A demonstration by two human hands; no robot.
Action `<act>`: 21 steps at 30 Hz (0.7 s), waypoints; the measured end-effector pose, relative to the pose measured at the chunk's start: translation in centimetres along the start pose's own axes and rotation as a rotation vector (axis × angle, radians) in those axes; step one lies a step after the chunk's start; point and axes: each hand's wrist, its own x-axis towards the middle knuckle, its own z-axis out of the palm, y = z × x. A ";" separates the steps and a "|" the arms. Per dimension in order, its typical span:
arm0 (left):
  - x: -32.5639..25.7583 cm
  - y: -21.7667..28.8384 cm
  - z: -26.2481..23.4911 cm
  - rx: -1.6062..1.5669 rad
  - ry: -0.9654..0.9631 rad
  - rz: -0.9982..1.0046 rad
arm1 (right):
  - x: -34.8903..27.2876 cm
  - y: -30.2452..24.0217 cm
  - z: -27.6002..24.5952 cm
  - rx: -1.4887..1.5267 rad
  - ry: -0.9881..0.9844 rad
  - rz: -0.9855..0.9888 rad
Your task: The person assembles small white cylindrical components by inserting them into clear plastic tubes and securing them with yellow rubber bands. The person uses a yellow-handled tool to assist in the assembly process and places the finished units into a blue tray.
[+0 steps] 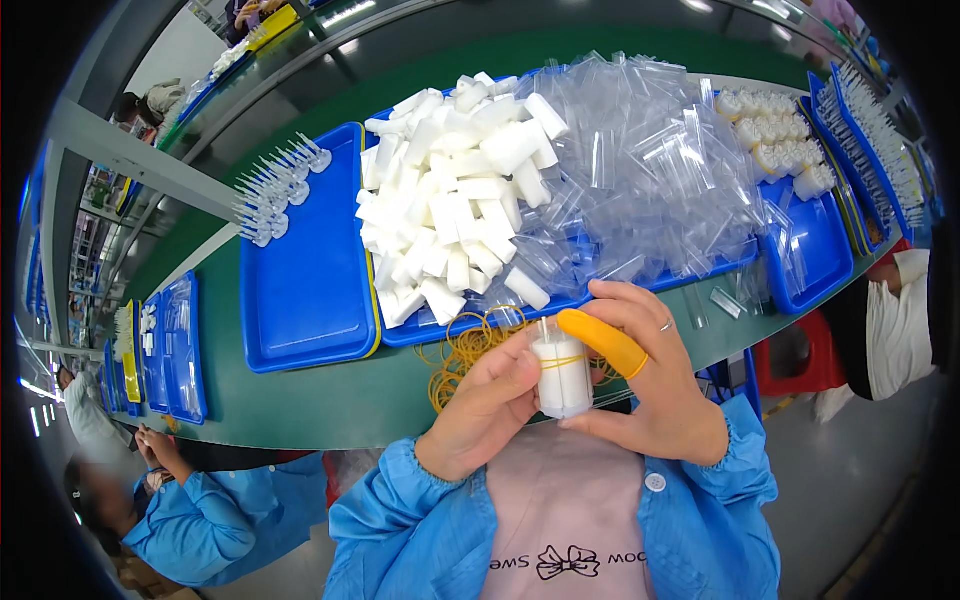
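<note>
Between my hands is a small bundle of white cylindrical pieces [566,386] with a yellow rubber band around it and a clear part at its base. My left hand [478,412] is closed on its left side, thumb and fingers pressed to it. The right hand [665,395], wearing a yellow finger cot [605,343], grips the other side, thumb low and fingers at the top. Loose yellow rubber bands [465,350] lie on the green table just beyond my left hand.
A blue tray [400,335] bears heaped white foam-like cylinders [460,200] and clear plastic sleeves [650,160]. Another blue tray [305,310] at left carries white stemmed pieces [275,195]. Banded bundles [775,135] stand in the right tray [820,250]. A co-worker [200,510] sits at left.
</note>
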 end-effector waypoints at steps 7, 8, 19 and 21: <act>-0.1 -0.9 -0.1 0.244 0.101 0.101 | -0.3 -0.8 1.0 -0.230 0.011 -0.104; -0.2 -0.9 0.1 0.301 0.138 0.111 | -0.2 -0.9 1.1 -0.258 0.011 -0.099; -0.4 -0.5 0.1 0.101 0.053 0.019 | -0.5 -0.1 0.5 -0.154 0.060 -0.095; -0.3 -0.9 0.1 0.211 0.078 0.077 | -0.5 -0.3 1.0 -0.233 0.071 -0.123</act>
